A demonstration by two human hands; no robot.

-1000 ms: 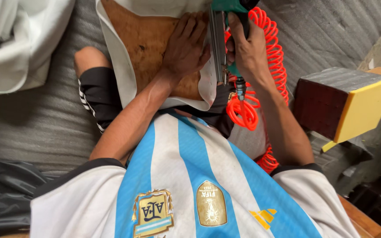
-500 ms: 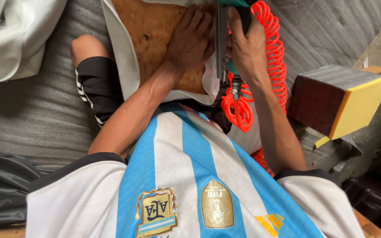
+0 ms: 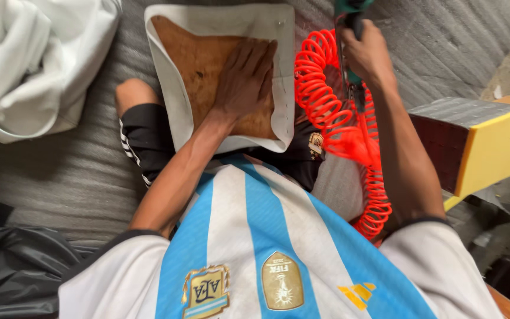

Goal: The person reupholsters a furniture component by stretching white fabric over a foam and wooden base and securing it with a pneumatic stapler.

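My left hand [image 3: 246,80] lies flat, fingers apart, on a brown wooden board [image 3: 199,65] wrapped at its edges in white covering material [image 3: 281,71]. The board rests on my lap. To the right, my right hand [image 3: 368,56] grips the handle of a green pneumatic staple gun [image 3: 349,23], held clear of the board's right edge. A red coiled air hose [image 3: 332,112] hangs from the tool down past my right arm.
A heap of white fabric [image 3: 36,65] lies at the upper left on grey ribbed matting [image 3: 48,177]. A block with a yellow foam face and dark side [image 3: 479,147] stands at the right. Black plastic [image 3: 13,272] sits at the lower left.
The right hand has drawn the staple gun away from the board's right edge, to the right. The left hand stays pressed on the board. The view has tilted, showing more of the board.
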